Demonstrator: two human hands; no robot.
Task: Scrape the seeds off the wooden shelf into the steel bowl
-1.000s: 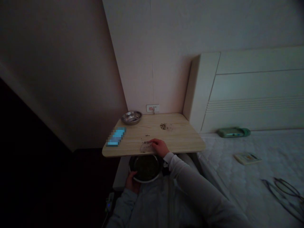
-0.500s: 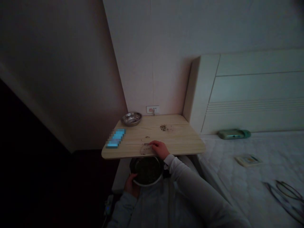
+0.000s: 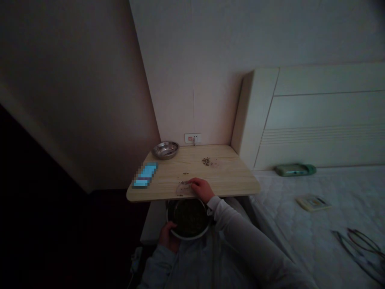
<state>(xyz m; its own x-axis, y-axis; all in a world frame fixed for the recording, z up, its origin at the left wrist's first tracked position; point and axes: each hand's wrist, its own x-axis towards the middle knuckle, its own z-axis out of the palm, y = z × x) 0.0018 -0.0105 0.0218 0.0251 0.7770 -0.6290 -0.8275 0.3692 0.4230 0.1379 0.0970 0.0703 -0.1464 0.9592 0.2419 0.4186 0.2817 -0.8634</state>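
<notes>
My left hand [image 3: 170,237] grips the rim of a round bowl [image 3: 192,238] with its thumb over the edge. Dark green, leafy-looking stuff [image 3: 190,216] lies inside; the dim light hides what it is. The bowl sits just under the front edge of the wooden table [image 3: 231,176]. Above it, my right hand [image 3: 202,188] is closed on a thin, clear, rounded piece of plastic [image 3: 184,188] lying near that edge. Small dark bits [image 3: 180,195] are around the plastic, and a larger scatter of dark bits [image 3: 206,161] lies farther back.
A steel bowl [image 3: 165,150] stands at the table's back left corner, with a blurred, bright phone-like screen [image 3: 146,175] in front. At right, the bed [image 3: 279,212] carries a green case [image 3: 295,169], a small flat box [image 3: 313,202] and looped cords [image 3: 365,245]. A wall socket [image 3: 192,138] is behind.
My left hand and the bowl have shifted slightly right and toward me. The clear plastic has moved a touch left, while my right hand stays almost where it was.
</notes>
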